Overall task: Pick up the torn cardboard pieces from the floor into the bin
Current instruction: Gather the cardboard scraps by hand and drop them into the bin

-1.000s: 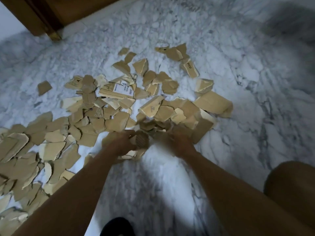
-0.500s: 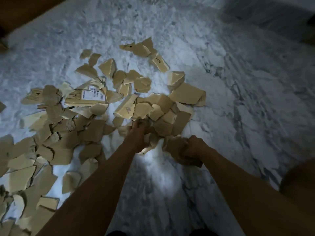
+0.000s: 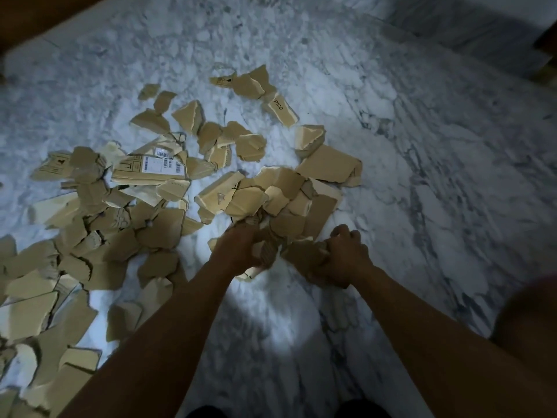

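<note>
Several torn brown cardboard pieces (image 3: 328,164) lie scattered over the white marble floor (image 3: 422,146), thickest at the left and centre. One larger piece carries a white barcode label (image 3: 164,164); another is printed "PICO" (image 3: 280,108). My left hand (image 3: 238,248) grips a few small cardboard scraps (image 3: 265,251) at the near edge of the central heap. My right hand (image 3: 343,257) is curled round a bunch of torn pieces (image 3: 304,254) just to its right. No bin is in view.
Dark wooden furniture (image 3: 36,16) runs along the top left edge. A raised marble step or wall (image 3: 470,40) crosses the top right. My knee (image 3: 530,327) shows at the right edge, and dark feet (image 3: 205,411) at the bottom.
The view has shifted right, so the wooden door frame has left the top left. My right hand has drawn back from the heap with a bunch of pieces; my left has closed on scraps.
</note>
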{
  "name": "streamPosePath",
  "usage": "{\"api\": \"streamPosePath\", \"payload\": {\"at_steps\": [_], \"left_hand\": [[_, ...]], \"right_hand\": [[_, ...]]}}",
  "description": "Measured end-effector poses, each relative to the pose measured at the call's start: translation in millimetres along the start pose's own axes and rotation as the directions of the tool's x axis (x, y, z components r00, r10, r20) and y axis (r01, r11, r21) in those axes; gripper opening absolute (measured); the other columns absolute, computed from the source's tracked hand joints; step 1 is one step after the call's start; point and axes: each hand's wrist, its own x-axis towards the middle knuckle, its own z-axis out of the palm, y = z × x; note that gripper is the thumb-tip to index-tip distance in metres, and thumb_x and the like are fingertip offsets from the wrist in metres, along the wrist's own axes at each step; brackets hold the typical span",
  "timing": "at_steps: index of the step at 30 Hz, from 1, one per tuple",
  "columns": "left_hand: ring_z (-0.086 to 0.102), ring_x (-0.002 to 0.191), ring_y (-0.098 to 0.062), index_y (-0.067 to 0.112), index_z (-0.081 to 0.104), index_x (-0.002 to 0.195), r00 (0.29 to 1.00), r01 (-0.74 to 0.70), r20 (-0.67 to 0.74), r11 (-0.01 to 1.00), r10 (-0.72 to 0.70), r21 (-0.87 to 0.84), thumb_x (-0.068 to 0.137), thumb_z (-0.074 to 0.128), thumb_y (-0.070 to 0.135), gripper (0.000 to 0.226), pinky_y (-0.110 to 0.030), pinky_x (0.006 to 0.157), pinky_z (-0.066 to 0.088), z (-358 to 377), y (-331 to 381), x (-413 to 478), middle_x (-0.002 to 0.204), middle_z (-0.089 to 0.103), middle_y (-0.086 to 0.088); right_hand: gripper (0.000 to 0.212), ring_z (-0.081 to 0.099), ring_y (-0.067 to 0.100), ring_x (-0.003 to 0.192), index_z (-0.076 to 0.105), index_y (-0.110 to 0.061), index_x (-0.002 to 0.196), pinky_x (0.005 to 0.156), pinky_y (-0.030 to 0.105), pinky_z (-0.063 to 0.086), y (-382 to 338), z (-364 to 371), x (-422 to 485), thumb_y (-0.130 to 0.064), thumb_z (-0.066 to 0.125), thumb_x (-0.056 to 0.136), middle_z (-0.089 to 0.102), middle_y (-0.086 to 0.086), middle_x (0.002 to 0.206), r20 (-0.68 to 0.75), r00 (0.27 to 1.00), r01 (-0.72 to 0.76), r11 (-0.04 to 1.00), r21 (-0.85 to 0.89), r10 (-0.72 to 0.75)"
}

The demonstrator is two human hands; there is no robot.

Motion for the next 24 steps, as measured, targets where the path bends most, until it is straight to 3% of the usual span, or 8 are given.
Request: {"api": "streamPosePath", "payload": {"at_steps": [3,6,9,14,17,19,22,24], "left_hand": [[0.057,0.112,-0.026,0.015,0.061,0.126,1.000,-0.022,-0.006,0.999,0.022,-0.044,0.086,0.070,0.026,0.043,-0.024,0.077,0.034,-4.3,-1.0,-12.1,0.124,0.061,-0.007],[0.058,0.112,-0.023,0.021,0.064,0.123,0.999,-0.054,-0.005,0.996,0.054,-0.070,0.083,0.074,0.024,0.042,-0.022,0.074,0.036,-11.6,-5.8,-22.1,0.128,0.058,-0.004],[0.056,0.110,-0.018,0.000,0.057,0.125,0.994,-0.024,0.106,0.993,0.037,-0.118,0.079,0.078,0.008,0.051,-0.005,0.073,0.038,-14.7,-13.3,-26.2,0.117,0.059,-0.009],[0.066,0.106,-0.020,0.009,0.033,0.142,0.983,0.084,0.175,0.980,-0.052,-0.180,0.073,0.078,0.013,0.082,-0.028,0.075,0.055,-16.8,-30.8,-32.1,0.113,0.066,-0.007],[0.066,0.099,-0.025,0.017,0.053,0.126,0.984,0.048,0.174,0.995,-0.033,-0.082,0.071,0.075,0.039,0.063,-0.038,0.077,0.055,-15.6,-39.0,-31.9,0.106,0.066,-0.003],[0.055,0.110,-0.029,0.040,0.054,0.128,0.984,0.032,0.170,0.994,-0.050,0.105,0.073,0.070,0.057,0.060,-0.046,0.087,0.051,-18.8,-42.9,-31.1,0.116,0.056,-0.004],[0.031,0.127,-0.033,0.048,0.049,0.132,0.989,0.097,0.095,0.983,-0.113,0.157,0.076,0.069,0.055,0.060,-0.051,0.099,0.041,-20.4,-45.2,-30.1,0.140,0.029,-0.006],[0.032,0.132,-0.033,0.040,0.052,0.131,0.995,0.076,0.060,0.991,-0.083,0.110,0.074,0.069,0.053,0.061,-0.048,0.101,0.039,-18.4,-43.9,-25.0,0.143,0.034,-0.008]], "right_hand": [[0.060,0.029,0.038,0.129,0.063,-0.029,0.115,0.096,0.044,0.039,3.0,4.8,3.2,-0.058,0.074,0.064,0.035,0.010,0.138,-0.064,0.993,-0.087,0.980,0.180,0.100],[0.043,0.051,0.034,0.110,0.060,-0.019,0.107,0.083,0.035,0.047,-1.1,10.4,2.8,-0.038,0.077,0.072,0.052,0.011,0.119,-0.104,0.988,-0.074,0.942,0.326,0.114],[0.031,0.059,0.025,0.088,0.055,-0.019,0.099,0.069,0.029,0.045,-6.0,11.1,0.9,-0.025,0.077,0.077,0.062,0.006,0.097,-0.088,0.988,-0.073,0.894,0.441,0.124],[0.044,0.053,0.024,0.083,0.048,-0.013,0.110,0.068,0.031,0.042,-7.3,8.4,0.0,-0.025,0.077,0.078,0.057,0.006,0.097,-0.058,0.986,-0.112,0.887,0.447,0.154],[0.047,0.059,0.029,0.095,0.049,-0.014,0.110,0.072,0.034,0.048,-10.4,8.0,-0.8,-0.027,0.077,0.075,0.060,0.009,0.106,-0.107,0.988,-0.060,0.924,0.378,0.108],[0.058,0.050,0.033,0.110,0.046,-0.014,0.121,0.079,0.037,0.047,-12.1,10.9,-1.3,-0.032,0.077,0.075,0.048,0.013,0.121,-0.146,0.986,-0.046,0.966,0.254,0.085],[0.071,0.040,0.036,0.117,0.042,-0.015,0.132,0.082,0.037,0.043,-10.2,13.3,1.5,-0.037,0.078,0.075,0.034,0.012,0.131,-0.143,0.987,-0.034,0.974,0.222,0.067],[0.057,0.047,0.032,0.110,0.052,-0.018,0.119,0.078,0.036,0.047,-7.1,13.9,4.4,-0.038,0.077,0.072,0.042,0.008,0.121,-0.142,0.990,0.017,0.973,0.228,0.016]]}}
